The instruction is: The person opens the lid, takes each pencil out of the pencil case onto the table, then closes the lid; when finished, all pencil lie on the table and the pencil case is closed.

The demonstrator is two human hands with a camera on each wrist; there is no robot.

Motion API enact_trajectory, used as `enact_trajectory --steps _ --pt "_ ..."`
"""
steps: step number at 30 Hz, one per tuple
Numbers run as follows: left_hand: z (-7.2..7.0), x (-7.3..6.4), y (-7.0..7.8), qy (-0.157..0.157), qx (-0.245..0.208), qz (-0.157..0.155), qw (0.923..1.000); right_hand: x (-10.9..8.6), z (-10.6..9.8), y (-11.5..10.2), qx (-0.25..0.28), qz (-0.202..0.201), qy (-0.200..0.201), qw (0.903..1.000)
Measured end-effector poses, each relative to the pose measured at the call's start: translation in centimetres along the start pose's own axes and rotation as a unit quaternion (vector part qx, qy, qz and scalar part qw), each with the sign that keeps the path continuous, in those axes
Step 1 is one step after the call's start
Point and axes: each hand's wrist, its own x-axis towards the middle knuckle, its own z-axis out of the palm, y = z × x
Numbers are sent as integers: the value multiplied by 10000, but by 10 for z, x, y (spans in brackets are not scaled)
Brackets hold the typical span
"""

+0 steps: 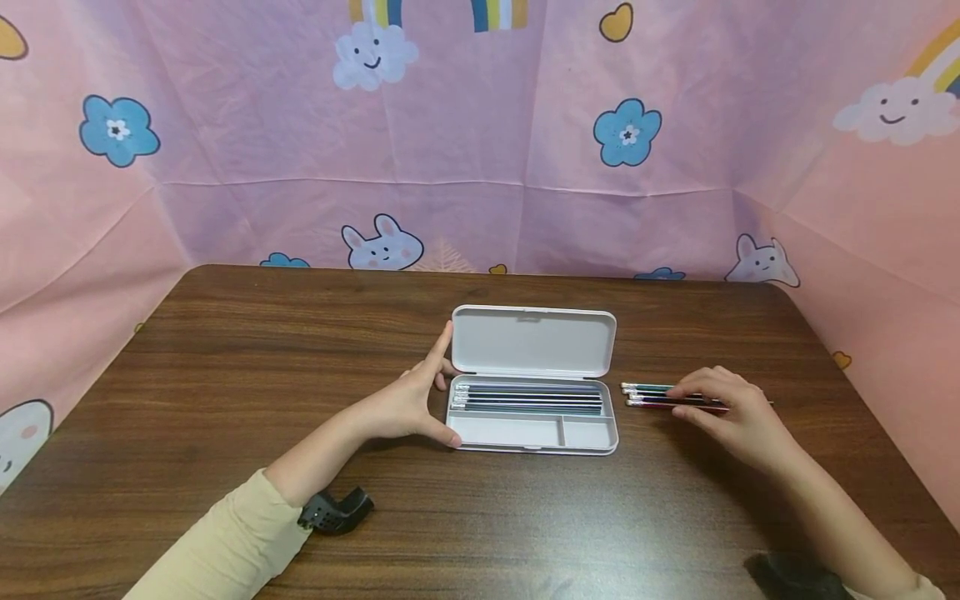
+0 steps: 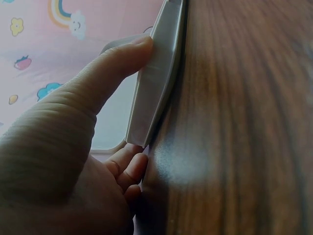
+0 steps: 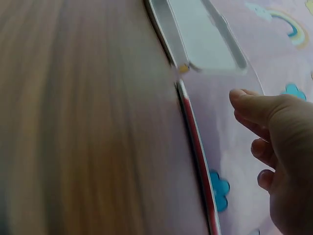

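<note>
A white pencil case (image 1: 532, 432) lies with its lid raised; several pencils (image 1: 528, 398) fill its long rear compartment. My left hand (image 1: 401, 408) holds the case at its left end, thumb against the front wall and index finger along the lid's side. The left wrist view shows that thumb on the case wall (image 2: 159, 73), other fingers curled by the back corner. On the table right of the case, several more pencils (image 1: 637, 402) lie side by side. Over them is my right hand (image 1: 738, 412), thumb and fingers apart; a red pencil (image 3: 198, 147) shows below it in the right wrist view.
The case's two front compartments, a long one (image 1: 510, 431) and a small one (image 1: 588, 432), hold nothing. Dark wood table (image 1: 315, 333) runs back to a pink patterned cloth (image 1: 465, 133) hung behind and at the sides. A black strap device (image 1: 337, 510) is at the left wrist.
</note>
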Motion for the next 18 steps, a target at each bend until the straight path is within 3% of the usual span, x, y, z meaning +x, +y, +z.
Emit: enact_trajectory --steps 7,18 --pt "0 1 -1 0 -49 82 10000 18 20 -10 106 -221 -246 9994" --pt "0 0 -2 -2 -52 99 9999 38 47 -20 -57 -193 -640 9977"
